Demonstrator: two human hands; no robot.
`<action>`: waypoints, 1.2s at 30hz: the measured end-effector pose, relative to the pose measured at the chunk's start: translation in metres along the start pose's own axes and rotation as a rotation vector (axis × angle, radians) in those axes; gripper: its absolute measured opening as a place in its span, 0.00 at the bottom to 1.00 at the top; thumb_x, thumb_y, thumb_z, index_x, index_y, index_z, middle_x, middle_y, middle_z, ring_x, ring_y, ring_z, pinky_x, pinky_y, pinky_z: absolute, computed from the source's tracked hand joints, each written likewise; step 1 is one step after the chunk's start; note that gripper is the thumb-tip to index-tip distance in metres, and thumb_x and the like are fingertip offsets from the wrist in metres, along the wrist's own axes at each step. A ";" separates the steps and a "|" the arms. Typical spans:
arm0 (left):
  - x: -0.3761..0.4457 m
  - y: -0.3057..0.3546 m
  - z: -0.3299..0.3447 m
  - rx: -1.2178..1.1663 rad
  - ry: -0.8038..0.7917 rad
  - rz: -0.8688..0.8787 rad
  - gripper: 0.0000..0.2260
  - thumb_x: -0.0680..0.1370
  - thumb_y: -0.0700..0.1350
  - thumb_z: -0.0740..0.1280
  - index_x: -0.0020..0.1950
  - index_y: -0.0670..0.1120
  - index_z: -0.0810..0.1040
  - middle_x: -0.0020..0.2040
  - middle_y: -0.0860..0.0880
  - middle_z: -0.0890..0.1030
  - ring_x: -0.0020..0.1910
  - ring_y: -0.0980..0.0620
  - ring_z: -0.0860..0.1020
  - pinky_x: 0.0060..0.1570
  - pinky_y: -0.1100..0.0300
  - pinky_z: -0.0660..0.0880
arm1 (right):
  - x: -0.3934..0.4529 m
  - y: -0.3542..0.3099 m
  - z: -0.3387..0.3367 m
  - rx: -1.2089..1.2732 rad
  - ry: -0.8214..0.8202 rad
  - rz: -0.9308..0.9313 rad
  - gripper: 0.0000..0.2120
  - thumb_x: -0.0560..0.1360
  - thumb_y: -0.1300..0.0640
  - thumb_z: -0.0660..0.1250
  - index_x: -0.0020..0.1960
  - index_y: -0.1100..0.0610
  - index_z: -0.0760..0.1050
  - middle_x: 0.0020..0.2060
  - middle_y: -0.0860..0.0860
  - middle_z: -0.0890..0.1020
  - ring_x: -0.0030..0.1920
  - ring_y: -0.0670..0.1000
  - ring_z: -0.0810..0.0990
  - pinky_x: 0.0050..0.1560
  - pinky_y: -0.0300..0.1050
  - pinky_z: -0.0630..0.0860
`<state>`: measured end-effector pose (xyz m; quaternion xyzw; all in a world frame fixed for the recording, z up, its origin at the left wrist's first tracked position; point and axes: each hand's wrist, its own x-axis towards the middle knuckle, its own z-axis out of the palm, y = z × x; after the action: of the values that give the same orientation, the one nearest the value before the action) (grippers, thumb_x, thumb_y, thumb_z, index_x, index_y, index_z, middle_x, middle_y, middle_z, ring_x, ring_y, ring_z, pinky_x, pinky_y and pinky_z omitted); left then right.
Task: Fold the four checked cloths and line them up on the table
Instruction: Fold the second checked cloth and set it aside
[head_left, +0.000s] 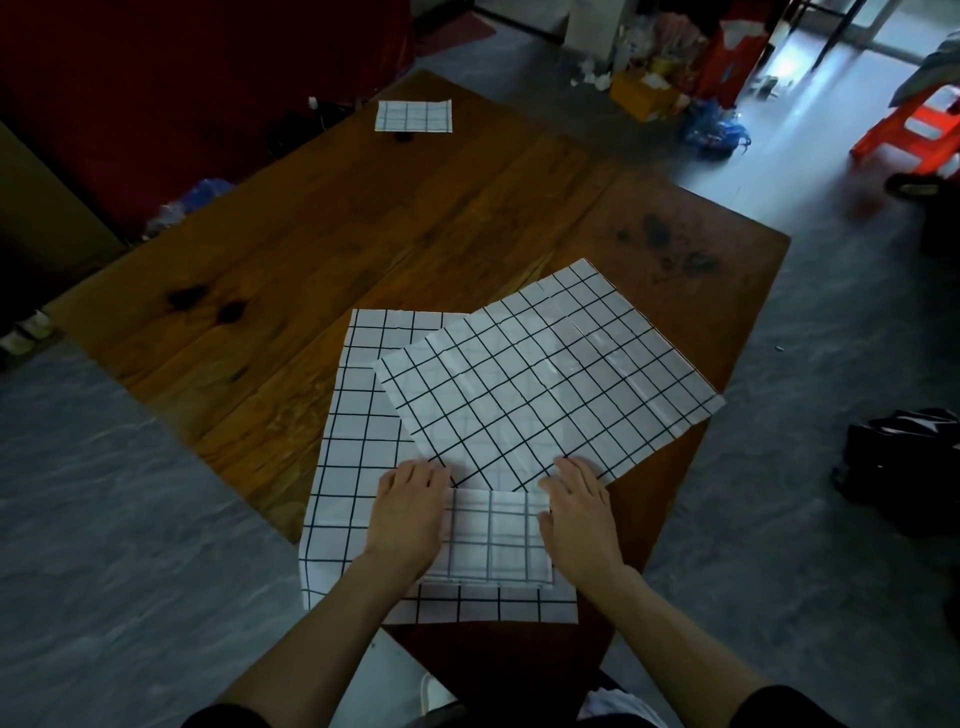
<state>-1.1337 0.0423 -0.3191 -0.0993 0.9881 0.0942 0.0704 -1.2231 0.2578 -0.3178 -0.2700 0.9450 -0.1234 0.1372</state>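
Note:
A small folded checked cloth lies near the table's front edge, on top of a large unfolded checked cloth. My left hand rests flat on its left side and my right hand rests flat on its right side, fingers pointing away from me. A second unfolded checked cloth lies skewed across the first, reaching the table's right edge. Another folded checked cloth sits at the far end of the table.
The wooden table has dark stains at the far right and knots at the left. On the floor beyond are boxes and bags, a red toy car at the right, and a black bag.

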 end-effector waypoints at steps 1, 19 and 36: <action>0.002 0.000 0.000 0.005 -0.010 -0.009 0.28 0.59 0.38 0.78 0.58 0.47 0.79 0.54 0.48 0.80 0.57 0.45 0.77 0.57 0.49 0.74 | 0.003 0.001 -0.003 0.006 -0.008 0.002 0.16 0.77 0.56 0.66 0.64 0.52 0.73 0.76 0.54 0.62 0.78 0.54 0.51 0.78 0.52 0.50; 0.011 0.003 -0.020 -0.035 -0.193 -0.034 0.12 0.74 0.43 0.67 0.49 0.56 0.67 0.47 0.55 0.71 0.53 0.51 0.73 0.55 0.56 0.64 | 0.018 -0.003 -0.015 0.023 -0.109 -0.066 0.25 0.73 0.60 0.67 0.67 0.46 0.68 0.61 0.44 0.71 0.64 0.50 0.64 0.61 0.46 0.60; -0.019 -0.019 -0.064 -0.324 0.173 -0.005 0.04 0.78 0.44 0.65 0.51 0.52 0.75 0.48 0.54 0.76 0.47 0.53 0.73 0.49 0.51 0.74 | 0.018 -0.032 -0.042 0.247 0.133 -0.280 0.04 0.77 0.51 0.67 0.45 0.51 0.78 0.39 0.42 0.75 0.42 0.44 0.71 0.44 0.43 0.65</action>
<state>-1.1189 0.0148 -0.2574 -0.1197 0.9621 0.2429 -0.0313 -1.2357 0.2282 -0.2726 -0.3714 0.8829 -0.2736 0.0882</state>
